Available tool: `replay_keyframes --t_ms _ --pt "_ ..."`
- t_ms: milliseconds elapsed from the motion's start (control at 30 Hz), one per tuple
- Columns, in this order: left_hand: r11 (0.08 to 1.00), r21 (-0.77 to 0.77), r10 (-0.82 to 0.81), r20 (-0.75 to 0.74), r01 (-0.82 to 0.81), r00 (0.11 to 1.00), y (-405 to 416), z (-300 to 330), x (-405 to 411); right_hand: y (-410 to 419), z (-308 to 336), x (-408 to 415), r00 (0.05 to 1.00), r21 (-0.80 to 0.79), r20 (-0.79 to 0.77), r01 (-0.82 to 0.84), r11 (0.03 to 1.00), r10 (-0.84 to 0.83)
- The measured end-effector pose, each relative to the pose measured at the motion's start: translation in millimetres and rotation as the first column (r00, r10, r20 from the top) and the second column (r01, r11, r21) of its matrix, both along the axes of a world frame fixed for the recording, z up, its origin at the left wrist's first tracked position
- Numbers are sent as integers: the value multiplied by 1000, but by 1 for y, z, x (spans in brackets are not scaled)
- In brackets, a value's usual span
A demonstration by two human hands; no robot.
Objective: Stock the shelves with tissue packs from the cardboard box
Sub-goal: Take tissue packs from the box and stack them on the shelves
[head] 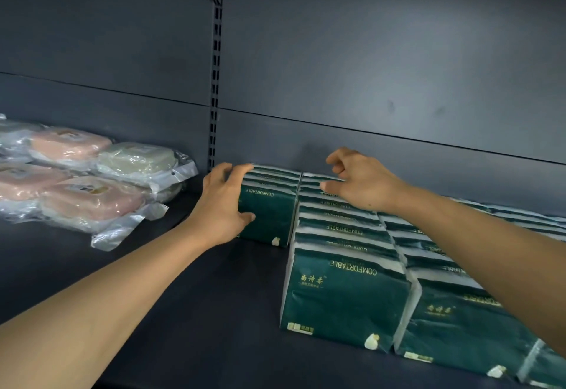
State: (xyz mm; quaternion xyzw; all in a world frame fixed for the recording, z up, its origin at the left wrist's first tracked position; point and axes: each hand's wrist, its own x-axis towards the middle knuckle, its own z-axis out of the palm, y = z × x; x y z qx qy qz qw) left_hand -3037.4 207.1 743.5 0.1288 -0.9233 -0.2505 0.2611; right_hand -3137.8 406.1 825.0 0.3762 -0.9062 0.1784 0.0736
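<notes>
— How's the light?
— Dim and cool; the dark shelf (183, 312) swallows most of it, with a soft sheen high on the back panel (398, 67).
— Any glare?
— On the plastic-wrapped packs (92, 180). Edges bow from the wide lens; detail is soft.

Tissue packs (343, 296): dark green wrappers with white ends, gold "COMFORTABLE" lettering, standing upright in rows running from the shelf's front edge to its back panel.
Back-left pack (269, 205): same green wrapper, upright against the back panel, touching the neighbouring row.
Shelf (190, 312): dark grey metal.
</notes>
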Motion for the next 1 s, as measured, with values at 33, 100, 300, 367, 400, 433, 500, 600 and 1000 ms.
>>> replay_keyframes --t_ms 33,100,300,367,400,433,500,600,1000 --pt "1000 0 25 28 -25 999 -1 1 1 1 0 1 1000 3 2 1 1000 -1" --pt "998 -8 56 78 -56 995 -1 2 0 4 0 4 1000 10 4 3 1000 -3" --pt "998 -7 70 98 -69 993 1 5 1 9 0 14 1000 7 11 14 1000 -14" --pt "998 9 53 114 -54 992 1 8 4 13 0 19 1000 -11 20 21 1000 -21" --pt "999 15 47 117 -49 992 1 11 5 15 1 21 999 -23 22 24 999 -23" --pt "999 13 48 110 -50 993 1 14 7 17 2 24 999 -33 23 26 999 -25" --pt "998 -14 66 72 -65 995 3 24 12 23 5 30 999 -55 19 35 998 -34" --pt "998 -26 65 2 -65 998 11 42 22 37 9 43 999 -84 -1 43 996 -43" --pt "1000 32 3 -115 1 993 110 81 106 135 16 120 997 -207 -74 1 978 -17"
